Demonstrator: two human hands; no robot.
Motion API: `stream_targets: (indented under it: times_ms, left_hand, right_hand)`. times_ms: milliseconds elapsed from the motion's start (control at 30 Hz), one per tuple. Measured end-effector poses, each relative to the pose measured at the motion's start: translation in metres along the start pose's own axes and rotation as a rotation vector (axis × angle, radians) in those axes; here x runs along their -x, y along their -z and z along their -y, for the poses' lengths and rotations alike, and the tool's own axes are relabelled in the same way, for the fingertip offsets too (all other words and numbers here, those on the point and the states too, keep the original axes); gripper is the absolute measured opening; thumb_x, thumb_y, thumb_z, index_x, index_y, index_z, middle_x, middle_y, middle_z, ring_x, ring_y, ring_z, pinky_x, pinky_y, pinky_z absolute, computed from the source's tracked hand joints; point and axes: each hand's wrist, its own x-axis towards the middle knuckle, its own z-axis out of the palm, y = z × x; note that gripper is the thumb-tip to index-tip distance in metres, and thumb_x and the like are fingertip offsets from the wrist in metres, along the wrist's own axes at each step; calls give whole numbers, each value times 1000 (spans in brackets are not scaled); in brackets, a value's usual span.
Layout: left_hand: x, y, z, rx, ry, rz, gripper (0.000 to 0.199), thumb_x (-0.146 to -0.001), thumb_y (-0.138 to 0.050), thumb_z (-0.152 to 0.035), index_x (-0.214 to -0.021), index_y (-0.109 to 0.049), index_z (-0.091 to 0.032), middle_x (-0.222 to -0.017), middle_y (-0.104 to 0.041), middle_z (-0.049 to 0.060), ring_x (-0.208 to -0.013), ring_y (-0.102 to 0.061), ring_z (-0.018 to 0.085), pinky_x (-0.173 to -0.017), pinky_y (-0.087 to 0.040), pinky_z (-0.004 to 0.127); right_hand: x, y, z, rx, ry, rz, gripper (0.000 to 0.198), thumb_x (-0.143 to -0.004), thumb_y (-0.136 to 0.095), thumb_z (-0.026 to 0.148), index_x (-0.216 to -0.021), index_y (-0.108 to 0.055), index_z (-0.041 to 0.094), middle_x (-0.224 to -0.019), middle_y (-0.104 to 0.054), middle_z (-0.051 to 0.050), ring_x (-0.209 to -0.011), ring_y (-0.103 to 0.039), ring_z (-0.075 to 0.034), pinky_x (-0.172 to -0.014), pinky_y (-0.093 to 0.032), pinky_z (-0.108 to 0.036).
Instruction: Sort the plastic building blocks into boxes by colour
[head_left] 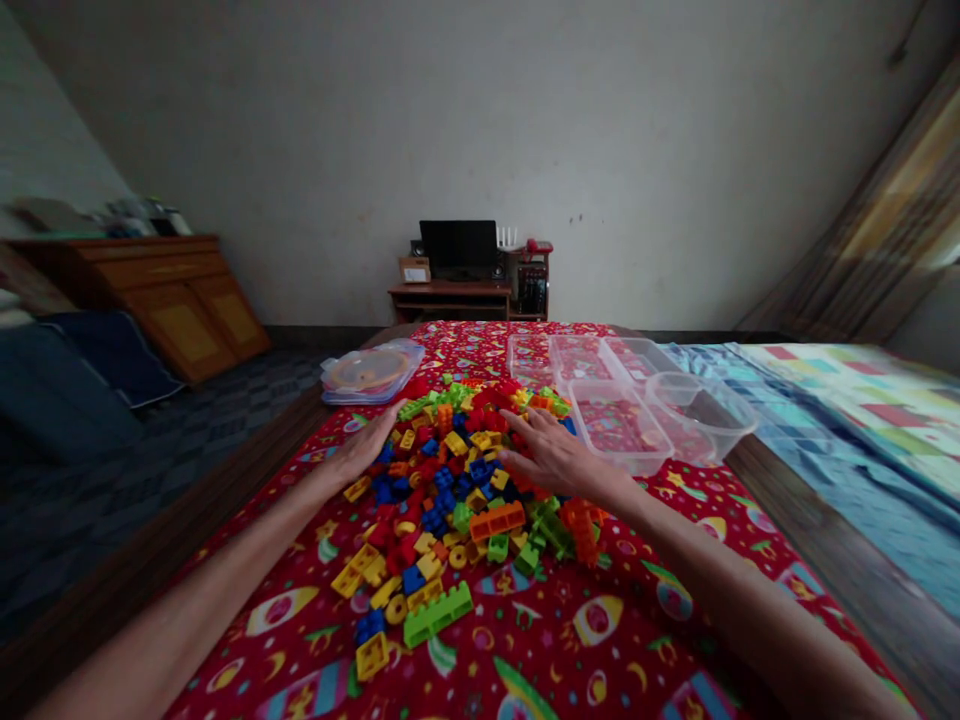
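A heap of plastic building blocks (450,475) in red, yellow, blue, green and orange is spread over a red patterned tablecloth (555,640). At the heap's left edge lies my left hand (371,440), its fingers stretched forward beside the blocks. My right hand (546,452) rests over the right part of the heap with fingers spread and the palm down, covering some blocks. Neither hand grips a block that I can see. Nearest to me are a long green block (438,614) and a yellow block (373,656). An orange block (497,520) lies mid-heap.
Clear plastic containers (621,425) stand on the right of the table, with a round clear tub (705,420) at its edge. Stacked lids (373,372) lie at the far left. A bed (847,430) adjoins the right side. A desk with a monitor (459,250) is beyond.
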Motion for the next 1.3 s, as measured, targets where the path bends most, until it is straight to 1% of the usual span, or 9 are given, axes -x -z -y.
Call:
stream_targets:
  times_ms: [200, 367, 567, 700, 900, 1000, 1100, 1200, 1300]
  left_hand:
    - [8, -16, -20, 83, -66, -39, 75, -86, -38, -65, -142, -38, -16, -146, -43, 15, -135, -39, 30, -112, -31, 49]
    - [4, -25, -56, 41, -192, -36, 72, -86, -40, -60, -141, -37, -14, -146, -40, 16, -137, -35, 30, -113, -29, 48]
    - [-16, -14, -86, -44, -359, -85, 61, -90, -38, -52, -137, -44, -14, -132, -54, 14, -121, -50, 28, -107, -37, 45]
    - [-53, -11, -74, -93, -341, -252, 57, -91, -32, -50, -130, -53, -14, -129, -56, 14, -124, -46, 27, -110, -31, 46]
    - [-78, -28, -53, 65, -279, 187, 65, -92, -16, -56, -125, -57, -18, -136, -55, 9, -132, -43, 23, -112, -32, 40]
    - [-66, -21, -54, 95, -334, 220, 62, -93, -19, -56, -119, -63, -21, -132, -58, 6, -128, -48, 22, -112, -33, 37]
    - [-54, -9, -52, 111, -367, 245, 57, -93, -25, -57, -120, -64, -24, -127, -63, 4, -121, -54, 23, -108, -38, 36]
    - [-54, 0, -48, 124, -340, 171, 59, -92, -30, -59, -124, -61, -21, -120, -66, 7, -113, -60, 24, -101, -44, 37]
    - [-66, 3, -45, 141, -278, 41, 61, -89, -33, -61, -124, -61, -19, -114, -69, 8, -103, -64, 24, -93, -50, 37]
  right_hand:
    - [5, -7, 19, 26, 105, 29, 65, -92, -46, 48, -146, -34, 13, -135, -46, -24, -126, -44, -35, -97, -43, -52]
    - [4, 0, 19, -77, 261, 2, 47, -93, -48, 35, -138, -48, 19, -137, -50, -16, -117, -55, -25, -93, -49, -39]
    - [-2, 29, 5, -172, 119, -216, 35, -95, -43, 34, -116, -66, 19, -114, -69, -10, -101, -65, -19, -87, -50, -32]
    - [-21, 27, -20, -72, -24, -349, 38, -95, -43, 35, -122, -61, 16, -118, -66, -13, -108, -62, -23, -93, -47, -36]
    - [-43, 3, -18, -6, -43, 35, 46, -96, -41, 42, -129, -56, 14, -121, -64, -16, -108, -62, -25, -90, -47, -37]
    - [-40, 9, -8, -71, 51, 66, 39, -96, -42, 40, -119, -64, 16, -112, -68, -12, -95, -66, -21, -81, -48, -31]
    - [-41, 24, -13, -141, 26, 9, 33, -95, -44, 33, -108, -70, 18, -92, -73, -7, -76, -66, -16, -70, -46, -26]
    - [-57, 36, -32, -112, -68, -144, 31, -92, -45, 26, -109, -70, 17, -90, -74, -7, -74, -66, -16, -67, -45, -26]
    - [-81, 36, -52, 11, -126, -137, 31, -88, -48, 20, -109, -70, 17, -90, -74, -9, -79, -67, -18, -71, -47, -27]
